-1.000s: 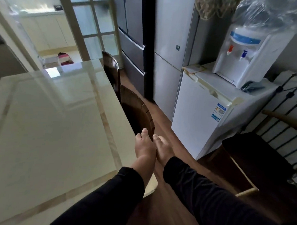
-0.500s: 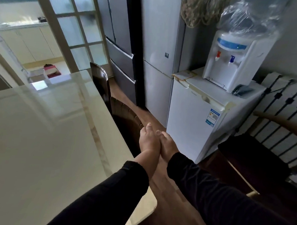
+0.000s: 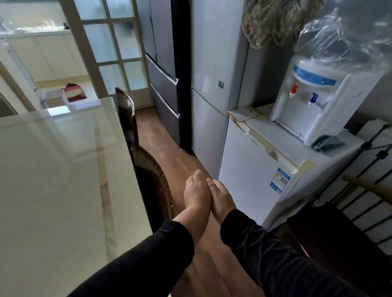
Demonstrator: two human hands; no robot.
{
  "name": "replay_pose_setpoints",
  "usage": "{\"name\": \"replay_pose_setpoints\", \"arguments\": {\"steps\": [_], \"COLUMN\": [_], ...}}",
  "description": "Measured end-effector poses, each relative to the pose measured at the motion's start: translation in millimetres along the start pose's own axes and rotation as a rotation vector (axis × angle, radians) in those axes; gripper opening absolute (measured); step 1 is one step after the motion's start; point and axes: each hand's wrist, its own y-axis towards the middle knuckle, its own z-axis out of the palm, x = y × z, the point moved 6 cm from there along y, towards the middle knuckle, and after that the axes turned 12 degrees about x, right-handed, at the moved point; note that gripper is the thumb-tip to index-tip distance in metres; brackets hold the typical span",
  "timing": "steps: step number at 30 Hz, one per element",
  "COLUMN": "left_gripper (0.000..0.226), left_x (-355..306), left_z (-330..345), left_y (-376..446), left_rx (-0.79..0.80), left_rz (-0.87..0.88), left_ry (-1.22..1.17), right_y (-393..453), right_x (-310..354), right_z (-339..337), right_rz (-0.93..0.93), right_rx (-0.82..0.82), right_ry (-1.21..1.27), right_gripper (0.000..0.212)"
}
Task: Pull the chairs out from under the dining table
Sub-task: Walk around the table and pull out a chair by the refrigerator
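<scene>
Wood-plank flooring (image 3: 168, 151) is running btwn a glossy cream dining table (image 3: 54, 176) on the left and a row of appliances on the right: a dark multi-door fridge (image 3: 165, 57), a tall pale fridge (image 3: 211, 81), then a small white fridge (image 3: 252, 173) w/ a water dispenser (image 3: 314, 95) sitting on top, its top under a clear plastic bag (image 3: 343, 35). Glass-paned door (image 3: 109, 43) is standing at the back. Two dark brown chairs are sitting tucked along the table's right edge: near chair (image 3: 153, 175) w/ its backrest just beside the tabletop edge, far chair (image 3: 124, 113) further along the same edge. Both hands are reaching fwd over the floor, side by side and touching, black sleeves on both arms. Left hand (image 3: 196, 195) and right hand (image 3: 221, 198) are hanging just right of the near chair's backrest, apart from it, palms down, fingers curled loosely downward, holding nothing. Can't tell exactly how far the fingers are curled, since only the backs are showing. Another dark seat (image 3: 334, 239) w/ a wooden arm is sitting at far right.
</scene>
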Motion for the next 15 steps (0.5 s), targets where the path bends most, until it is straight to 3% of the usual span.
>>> {"name": "replay_pose_setpoints", "arguments": {"steps": [2,15], "left_gripper": [0.040,0.041], "left_x": [2,-42], "left_z": [14,78], "left_y": [13,53], "left_rx": [-0.060,-0.269], "left_rz": [-0.059,-0.068], "left_ry": [-0.180,-0.206], "right_y": [17,95], "right_x": [5,24], "right_z": [-20,-87], "right_rz": [-0.004,-0.004], "right_rx": [0.028,0.290], "right_ry": [0.003,0.015], "right_gripper": [0.054,0.046]}}
